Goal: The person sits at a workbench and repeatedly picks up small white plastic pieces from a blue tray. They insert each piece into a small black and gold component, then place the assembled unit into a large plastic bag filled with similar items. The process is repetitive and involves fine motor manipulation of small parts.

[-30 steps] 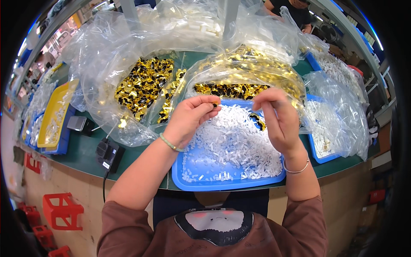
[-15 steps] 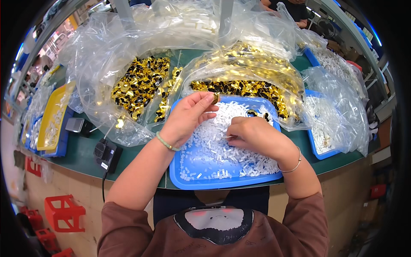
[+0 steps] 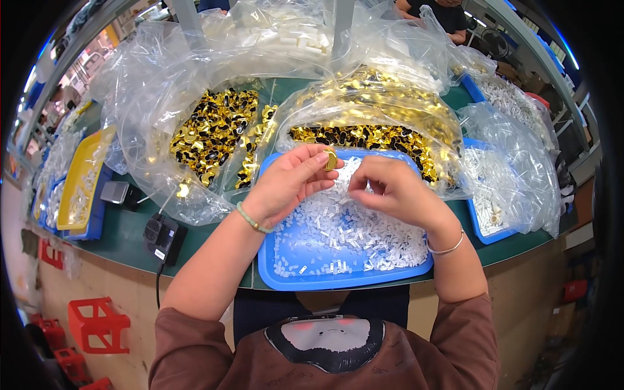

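Between the thumb and fingers of my left hand (image 3: pixel 290 179) is a small gold metal piece (image 3: pixel 331 160), raised over the far part of a blue tray (image 3: pixel 299 281). Many small white plastic pieces (image 3: pixel 344 231) lie spread in the tray. My right hand (image 3: pixel 390 190) hovers over the tray's far right side, its fingers curled and the thumb close to the index finger. Whether a white piece sits in that pinch is too small to make out. Just beyond the tray, a clear plastic bag (image 3: pixel 390 104) holds many gold and black pieces (image 3: pixel 364 136).
Another clear bag of gold and black pieces (image 3: pixel 218 123) lies far left. A black adapter-like box (image 3: pixel 162 237) with a cable sits left of the tray. Yellow (image 3: pixel 83 182) and blue trays stand at the left. A blue tray of white parts (image 3: pixel 487 211) stands at the right.
My right hand has lifted off the white pieces and moved slightly away from me. The left hand has shifted a little to the right, still pinching the gold piece.
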Demonstrator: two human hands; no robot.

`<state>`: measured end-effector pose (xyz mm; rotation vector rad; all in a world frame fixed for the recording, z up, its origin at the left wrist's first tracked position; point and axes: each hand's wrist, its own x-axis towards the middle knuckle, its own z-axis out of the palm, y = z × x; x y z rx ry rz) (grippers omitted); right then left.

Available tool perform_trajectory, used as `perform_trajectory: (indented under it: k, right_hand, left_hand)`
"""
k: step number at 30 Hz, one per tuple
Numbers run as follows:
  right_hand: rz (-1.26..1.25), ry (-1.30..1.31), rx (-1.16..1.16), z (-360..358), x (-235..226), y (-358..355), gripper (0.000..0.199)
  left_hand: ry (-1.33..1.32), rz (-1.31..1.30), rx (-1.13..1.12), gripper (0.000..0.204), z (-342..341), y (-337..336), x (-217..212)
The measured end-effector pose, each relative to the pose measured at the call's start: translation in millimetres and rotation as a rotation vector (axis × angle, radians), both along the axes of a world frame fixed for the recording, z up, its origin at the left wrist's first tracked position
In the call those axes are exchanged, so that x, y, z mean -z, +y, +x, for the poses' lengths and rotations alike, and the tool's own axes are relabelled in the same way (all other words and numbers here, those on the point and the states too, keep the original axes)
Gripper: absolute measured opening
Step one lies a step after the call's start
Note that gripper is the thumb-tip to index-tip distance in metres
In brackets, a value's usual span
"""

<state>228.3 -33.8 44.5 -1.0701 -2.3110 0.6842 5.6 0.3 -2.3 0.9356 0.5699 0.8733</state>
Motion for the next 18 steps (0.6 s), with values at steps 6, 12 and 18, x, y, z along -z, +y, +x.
perform_trajectory:
  k: [6,12,18]
  right_hand:
    - [0.061,0.202,0.084,-2.7,6.2,2.4,0.009]
    - [0.121,0.201,0.071,-5.6,6.9,2.4,0.007]
    - [0.130,0.176,0.091,-6.3,8.4,2.7,0.007]
  left_hand:
    - [-0.004,0.033,0.108,0.031,2.1,-1.6,-0.9]
    - [-0.006,0.033,0.128,0.031,1.6,-2.0,-0.7]
    - [0.049,0.006,0.129,0.033,2.6,-3.9,-4.5]
